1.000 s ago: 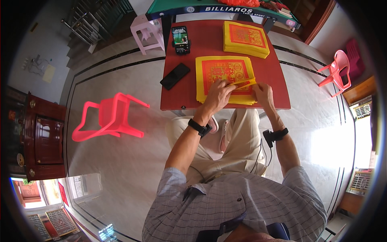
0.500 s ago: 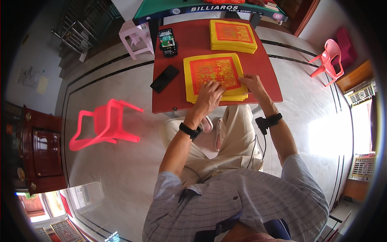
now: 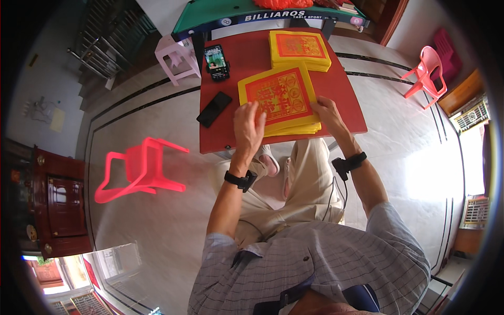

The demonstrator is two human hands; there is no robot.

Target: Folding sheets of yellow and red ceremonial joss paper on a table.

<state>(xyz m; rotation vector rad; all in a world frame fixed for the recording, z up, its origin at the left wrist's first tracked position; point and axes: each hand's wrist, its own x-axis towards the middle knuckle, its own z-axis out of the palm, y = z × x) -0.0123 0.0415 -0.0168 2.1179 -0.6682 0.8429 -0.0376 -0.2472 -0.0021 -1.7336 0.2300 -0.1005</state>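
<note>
A stack of yellow paper sheets [image 3: 294, 129] with red printed panels lies near the front of the red table. Its top sheet [image 3: 286, 97] is turned askew and partly raised off the pile. My right hand [image 3: 329, 114] pinches that sheet at its right edge. Over the sheet's lower left edge is my left hand [image 3: 249, 126], fingers loosely bent and apart, with nothing seen in them. A second yellow stack [image 3: 300, 50] sits farther back on the table.
On the table's left side are a black phone [image 3: 214, 109] and a lit phone [image 3: 216, 63] on a stand. A green billiard table [image 3: 210, 18] stands behind the red table [image 3: 341, 100]. Pink chairs [image 3: 142, 163] flank it, with a pale stool [image 3: 177, 59] at the back left.
The top sheet has turned and lifted from the stack, its right edge in my right hand. My left hand has moved left, off the middle of the sheet toward its left edge.
</note>
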